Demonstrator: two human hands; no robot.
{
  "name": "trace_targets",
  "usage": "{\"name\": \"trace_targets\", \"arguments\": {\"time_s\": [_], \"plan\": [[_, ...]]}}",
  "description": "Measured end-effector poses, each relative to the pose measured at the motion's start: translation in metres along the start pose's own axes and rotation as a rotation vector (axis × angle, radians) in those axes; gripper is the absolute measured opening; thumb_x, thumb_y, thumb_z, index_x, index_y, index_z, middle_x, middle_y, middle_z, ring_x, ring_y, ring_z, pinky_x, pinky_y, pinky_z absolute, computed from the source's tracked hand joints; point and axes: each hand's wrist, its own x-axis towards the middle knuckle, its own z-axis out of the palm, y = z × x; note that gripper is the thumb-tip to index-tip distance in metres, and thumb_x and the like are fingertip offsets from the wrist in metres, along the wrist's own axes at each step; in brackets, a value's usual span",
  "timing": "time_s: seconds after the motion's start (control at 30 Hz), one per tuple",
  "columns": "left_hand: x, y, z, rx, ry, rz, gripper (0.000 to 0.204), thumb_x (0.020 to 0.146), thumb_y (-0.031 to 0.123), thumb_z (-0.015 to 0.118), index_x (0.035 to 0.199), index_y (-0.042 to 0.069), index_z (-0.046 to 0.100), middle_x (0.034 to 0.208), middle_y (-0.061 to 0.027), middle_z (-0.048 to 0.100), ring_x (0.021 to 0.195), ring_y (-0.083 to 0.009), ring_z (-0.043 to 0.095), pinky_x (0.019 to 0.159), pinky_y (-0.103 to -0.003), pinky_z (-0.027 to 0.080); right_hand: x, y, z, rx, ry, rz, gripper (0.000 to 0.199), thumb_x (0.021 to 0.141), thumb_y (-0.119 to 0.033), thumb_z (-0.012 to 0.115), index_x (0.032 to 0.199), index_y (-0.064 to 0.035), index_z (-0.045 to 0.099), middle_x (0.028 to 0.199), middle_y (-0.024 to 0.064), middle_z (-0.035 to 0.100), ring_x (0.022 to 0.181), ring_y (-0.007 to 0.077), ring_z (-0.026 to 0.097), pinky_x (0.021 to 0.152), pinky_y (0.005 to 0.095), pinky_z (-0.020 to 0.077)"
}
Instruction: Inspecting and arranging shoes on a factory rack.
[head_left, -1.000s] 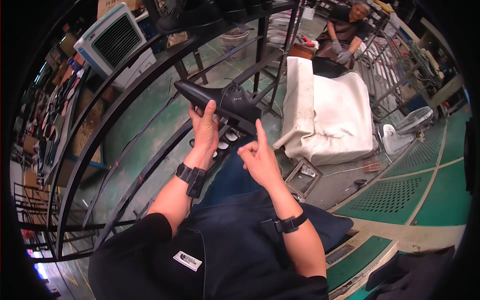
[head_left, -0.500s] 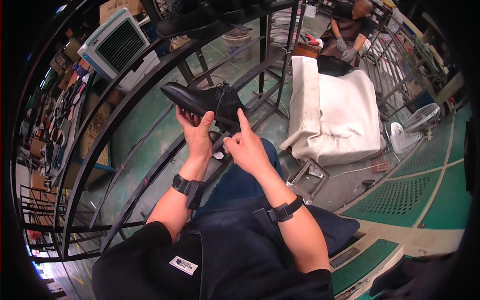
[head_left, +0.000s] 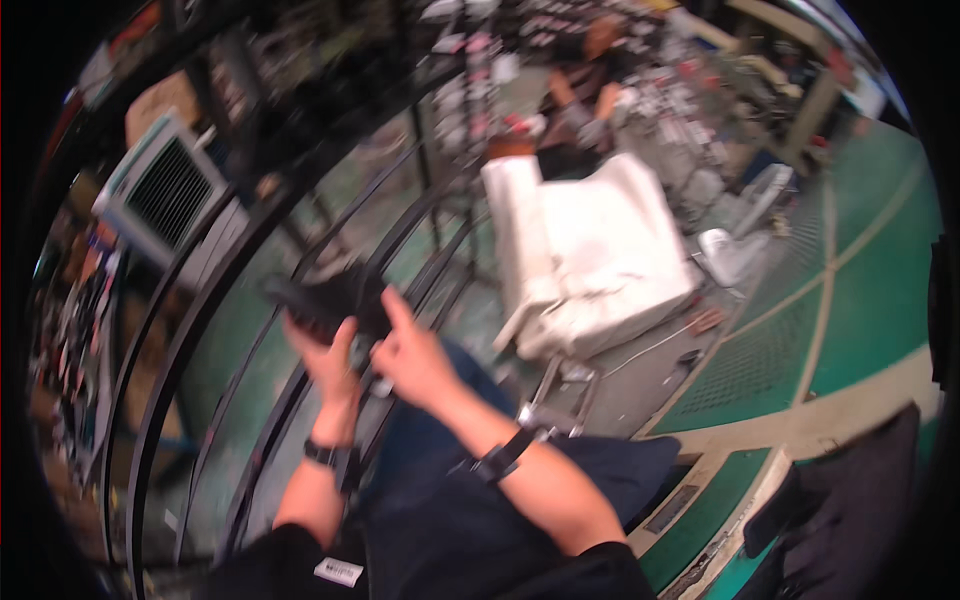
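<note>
A black lace-up shoe [head_left: 340, 298] is held up in front of me, smeared by motion, its toe toward the left. My left hand [head_left: 330, 362] grips it from below, with the thumb standing up on the near side. At its heel end, the index finger of my right hand [head_left: 415, 362] is stretched against the shoe. That hand's other fingers are curled in; what they hold, if anything, is too blurred to name. A small whitish spot shows just below them.
Curved-looking black rack rails [head_left: 190, 340] run along my left, with a white air cooler [head_left: 165, 190] beyond. Ahead stands a block under a cream cover [head_left: 600, 250]. A co-worker [head_left: 585, 95] sits behind it. To the right are a white fan [head_left: 735, 245] and green perforated panels [head_left: 725, 380].
My view has swung right, so the surroundings sit further left in the picture and are blurred. The shoe and both hands appear lower and further left, their hold much the same.
</note>
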Motion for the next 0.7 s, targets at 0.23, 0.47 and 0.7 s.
{"name": "trace_targets", "arguments": {"time_s": [0.23, 0.47, 0.7], "plan": [[-0.007, -0.001, 0.017, -0.096, 0.004, -0.014, 0.098, 0.082, 0.011, 0.078, 0.154, 0.008, 0.010, 0.155, -0.0139, 0.025, 0.138, -0.0264, 0.034, 0.113, -0.039, 0.030, -0.004, -0.002, -0.019, -0.108, -0.029, 0.022, 0.082, 0.083, -0.015, 0.059, 0.154, -0.0082, 0.020, 0.072, 0.0133, 0.067, 0.067, 0.0269, 0.066, 0.067, 0.0366, 0.0505], [-0.007, 0.004, 0.003, -0.057, 0.001, -0.023, 0.102, 0.075, -0.001, 0.078, 0.152, 0.011, 0.012, 0.144, -0.0120, 0.036, 0.131, -0.0260, 0.041, 0.108, -0.039, 0.038, -0.003, 0.001, -0.006, -0.053, -0.040, -0.003, 0.076, 0.085, -0.015, 0.061, 0.152, -0.0092, 0.027, 0.075, 0.0117, 0.067, 0.068, 0.0253, 0.066, 0.068, 0.0367, 0.0508], [-0.009, 0.010, 0.007, -0.250, -0.049, -0.078, 0.105, 0.078, 0.007, 0.079, 0.154, 0.013, 0.006, 0.148, -0.0116, 0.031, 0.135, -0.0262, 0.037, 0.107, -0.039, 0.039, -0.030, 0.041, -0.060, -0.196, 0.322, -0.004, 0.077, 0.082, -0.016, 0.074, 0.148, -0.0038, 0.035, 0.107, 0.0125, 0.062, 0.077, 0.0204, 0.061, 0.072, 0.0337, 0.0515]]}}
